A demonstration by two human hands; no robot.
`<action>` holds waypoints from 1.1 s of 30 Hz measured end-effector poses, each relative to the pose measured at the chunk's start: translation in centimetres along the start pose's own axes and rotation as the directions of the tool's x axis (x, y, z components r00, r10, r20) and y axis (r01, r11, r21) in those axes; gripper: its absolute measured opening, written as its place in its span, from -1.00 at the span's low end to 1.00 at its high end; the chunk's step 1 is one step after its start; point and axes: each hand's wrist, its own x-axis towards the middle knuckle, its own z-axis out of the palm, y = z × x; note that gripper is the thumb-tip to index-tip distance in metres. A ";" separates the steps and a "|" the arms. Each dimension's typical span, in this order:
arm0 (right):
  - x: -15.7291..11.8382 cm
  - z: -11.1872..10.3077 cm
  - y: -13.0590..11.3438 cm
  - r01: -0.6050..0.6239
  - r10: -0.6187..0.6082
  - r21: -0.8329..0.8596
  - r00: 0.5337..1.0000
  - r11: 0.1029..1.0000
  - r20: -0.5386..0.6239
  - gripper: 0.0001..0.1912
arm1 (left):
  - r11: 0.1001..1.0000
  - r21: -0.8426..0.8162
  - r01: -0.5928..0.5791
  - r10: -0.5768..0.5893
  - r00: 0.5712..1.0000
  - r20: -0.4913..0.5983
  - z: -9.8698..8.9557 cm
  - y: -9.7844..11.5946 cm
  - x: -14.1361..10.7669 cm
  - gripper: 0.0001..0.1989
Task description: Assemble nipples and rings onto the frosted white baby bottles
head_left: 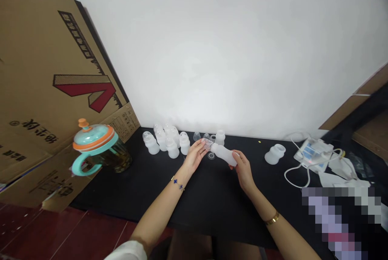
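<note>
A frosted white bottle (224,154) is tilted between my two hands above the black table. My right hand (242,168) is closed round its base end. At its neck end, my left hand (196,154) has its fingers closed on a clear cap (207,143), which meets the bottle's neck. Just below the cap a small ring (211,156) lies on the table. Behind my hands are a clear dome (197,136) and an upright white bottle (220,137). To the left, several white bottles with clear tops (172,147) stand in a group.
At the left, a teal and orange lidded jug (97,143) stands by a large cardboard box (39,70). An open white bottle (275,154) stands on the black table (145,195) at the right, near a white device (313,154) with cables. The white wall rises behind.
</note>
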 end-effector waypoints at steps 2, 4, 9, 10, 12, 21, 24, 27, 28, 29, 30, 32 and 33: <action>0.0 0.0 0.0 -0.001 0.001 -0.003 1.000 1.000 -0.007 -0.59 | 1.000 -0.002 0.005 -0.005 1.000 -0.004 0.2 0.1 -0.1 -0.75; 0.0 0.0 0.0 -0.002 0.002 -0.006 1.000 1.000 -0.017 -0.60 | 1.000 0.000 0.008 -0.008 1.000 -0.005 0.3 0.2 -0.2 -0.71; -0.1 0.0 0.0 -0.004 0.004 -0.002 1.000 1.000 -0.008 -0.59 | 1.000 0.000 -0.004 0.004 1.000 0.011 0.3 0.2 -0.2 -0.65; -0.1 0.0 0.0 -0.005 0.004 -0.001 1.000 1.000 -0.005 -0.60 | 1.000 0.000 -0.006 0.006 1.000 0.016 0.2 0.2 -0.2 -0.64; -0.1 0.0 0.0 -0.001 0.001 -0.008 1.000 1.000 0.000 -0.60 | 1.000 0.004 -0.004 0.004 1.000 0.024 0.2 0.2 -0.1 -0.64; -0.2 0.0 0.1 0.011 -0.011 0.012 1.000 1.000 0.027 -0.60 | 1.000 0.014 -0.005 0.005 0.999 0.037 0.3 0.1 -0.2 -0.69; -0.3 0.2 -0.1 0.007 -0.007 0.028 1.000 1.000 0.020 -0.60 | 1.000 0.021 0.002 -0.003 0.999 0.039 0.3 0.2 -0.2 -0.70; -0.3 0.2 -0.2 -0.003 0.003 0.038 1.000 0.999 0.009 -0.62 | 1.000 0.029 0.008 -0.009 0.999 0.038 0.4 0.2 -0.3 -0.70; -0.3 0.3 -0.2 -0.006 0.006 0.039 1.000 0.999 0.006 -0.63 | 0.999 0.032 0.009 -0.010 0.999 0.037 0.4 0.2 -0.3 -0.71; -0.3 0.3 -0.2 -0.009 0.008 0.039 1.000 0.999 0.005 -0.63 | 0.999 0.034 0.010 -0.011 0.999 0.036 0.4 0.2 -0.4 -0.71; -0.3 0.3 -0.2 -0.010 0.009 0.039 1.000 0.999 0.005 -0.63 | 0.999 0.038 0.010 -0.012 0.999 0.035 0.4 0.2 -0.4 -0.71; -0.3 0.3 -0.2 -0.007 0.007 0.041 1.000 0.999 0.013 -0.63 | 0.999 0.048 0.010 -0.011 0.999 0.034 0.4 0.2 -0.4 -0.72; -0.3 0.3 -0.2 -0.004 0.004 0.040 1.000 0.999 0.016 -0.63 | 0.999 0.053 0.008 -0.010 0.999 0.034 0.4 0.2 -0.4 -0.71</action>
